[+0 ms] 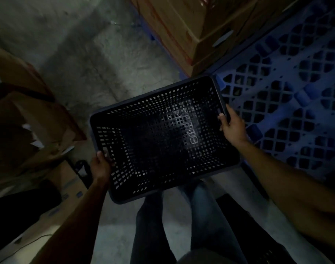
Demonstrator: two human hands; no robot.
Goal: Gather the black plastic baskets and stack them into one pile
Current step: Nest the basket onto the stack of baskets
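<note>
The person stands in a dim storeroom and holds one black basket [162, 138] in the air in front of the legs, with the open side up. The left hand [101, 164] is closed on the rim of the short side nearer to the body, and the right hand [232, 128] is closed on the rim of the opposite short side. I think the two hands take the ends because the basket is wide and light; held like this it stays level and can be lowered straight onto a pile.

The basket hangs over the concrete floor [98, 60], beside a blue pallet [288, 88] on the right. It touches nothing except the hands.

I count one basket in the hands. At the bottom right there is a dark meshed shape [265, 252] which may be a second basket, but the light is too poor to be sure. I see no pile here. There is one blue pallet. Brown cartons [191, 29] are stacked on it, at least three, and more cartons [29, 130] stand at the left.
</note>
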